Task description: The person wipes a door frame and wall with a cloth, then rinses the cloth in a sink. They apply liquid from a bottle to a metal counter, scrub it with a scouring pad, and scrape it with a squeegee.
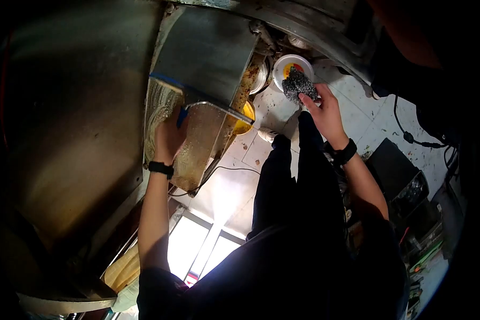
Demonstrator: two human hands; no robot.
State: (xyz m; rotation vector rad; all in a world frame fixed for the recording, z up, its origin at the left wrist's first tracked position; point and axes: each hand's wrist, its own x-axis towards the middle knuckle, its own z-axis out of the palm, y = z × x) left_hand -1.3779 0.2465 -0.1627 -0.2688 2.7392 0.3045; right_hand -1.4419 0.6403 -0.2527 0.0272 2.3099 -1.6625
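Grip, right hand (325,112): pinching a steel scrubber (296,87) between thumb and fingers, over the near side of the white tub (280,69) in this view; height above the tub not readable

Grip, left hand (169,137): left of and nearer than the white tub, in shadow, against a blue-handled tool (182,117); closed round the handle or merely touching, cannot tell

Step in hand, by judgement: wet scrubbing of the soapy metal panel (162,113), left of the white tub; scrubber apart from the panel; next stroke with the scrubber calling for a firm pinch and flat contact

Pose: both forearms reaching forward, right wrist bent inward toward the white tub, left forearm nearly straight along the panel

Outward: yellow bowl (248,111), left of and nearer than the white tub; tiled floor (352,90), right of and around the tub
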